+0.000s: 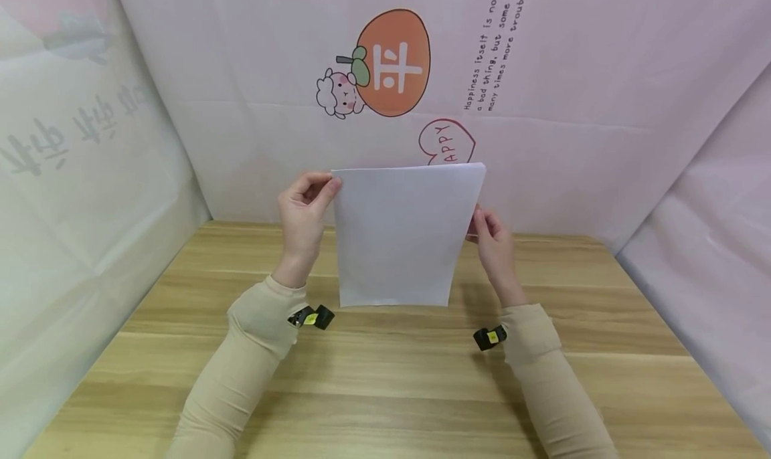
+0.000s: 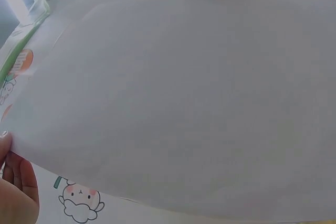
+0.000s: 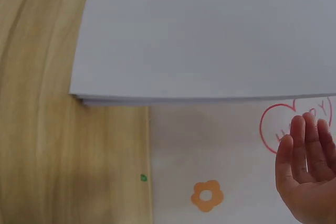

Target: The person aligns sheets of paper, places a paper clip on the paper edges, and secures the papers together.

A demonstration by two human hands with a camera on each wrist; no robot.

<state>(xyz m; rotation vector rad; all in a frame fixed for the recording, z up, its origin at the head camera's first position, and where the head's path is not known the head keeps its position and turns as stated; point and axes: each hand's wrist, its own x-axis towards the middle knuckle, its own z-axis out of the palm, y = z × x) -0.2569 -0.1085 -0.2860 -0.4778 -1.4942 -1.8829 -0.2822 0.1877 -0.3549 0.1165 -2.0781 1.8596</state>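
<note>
While the left hand (image 1: 301,215) pinches the upper left corner of a white paper stack (image 1: 403,238) between thumb and bent fingers, the right hand (image 1: 498,251) is at the stack's right edge, its fingers nearly straight and gripping nothing; whether it makes contact cannot be told. Stack stands roughly upright between the hands, over the far half of the wooden table (image 1: 385,399); contact of its lower edge with the tabletop is unclear. Several layered sheet edges show in the right wrist view. Both forearms are in beige sleeves (image 1: 241,358), each wrist bearing a small black unit (image 1: 325,317) with a yellow label. Beyond the table's far edge: pale backdrop cloth (image 1: 259,51), its print lying sideways, with an orange fruit (image 1: 415,37), a sheep figure (image 1: 342,94) to its left, and a red heart outline partly covered by the stack.
</note>
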